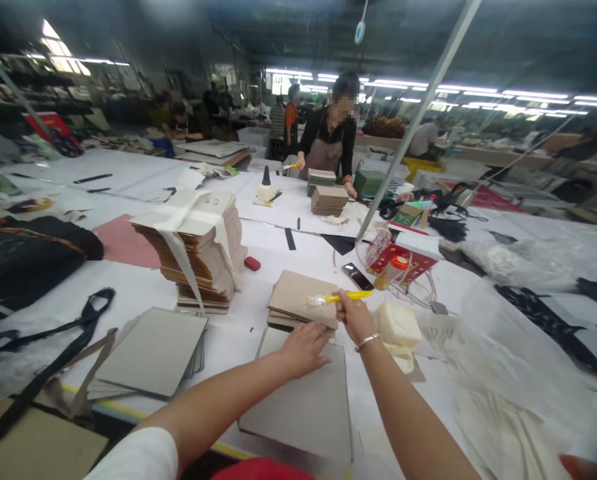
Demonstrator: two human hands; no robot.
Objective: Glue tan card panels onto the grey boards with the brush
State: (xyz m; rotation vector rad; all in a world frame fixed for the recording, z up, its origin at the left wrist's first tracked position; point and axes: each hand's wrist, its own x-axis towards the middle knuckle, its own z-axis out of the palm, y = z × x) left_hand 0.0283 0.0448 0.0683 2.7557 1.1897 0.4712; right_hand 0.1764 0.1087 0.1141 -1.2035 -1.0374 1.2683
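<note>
My right hand (pixel 354 321) is closed around a paintbrush with a yellow handle (pixel 359 295). Its pale bristles point left, over a small stack of beige boards (pixel 298 293). My left hand (pixel 304 350) lies with fingers stretched out on the far part of a grey board (pixel 301 417), close to the front edge of the beige stack. To the right of my right wrist sits a cream-coloured tub (pixel 398 327) with a whitish crust. A fanned pile of grey boards (pixel 151 350) rests left of my left forearm.
A tall strapped stack of boards (pixel 193 247) stands beyond the grey pile. A phone (pixel 357 275), a red box (pixel 403 263) and a slanting metal pole (pixel 418 120) are to the right. Across the table a co-worker (pixel 331 137) holds another brush. Clear plastic sheeting (pixel 523 353) covers the right side.
</note>
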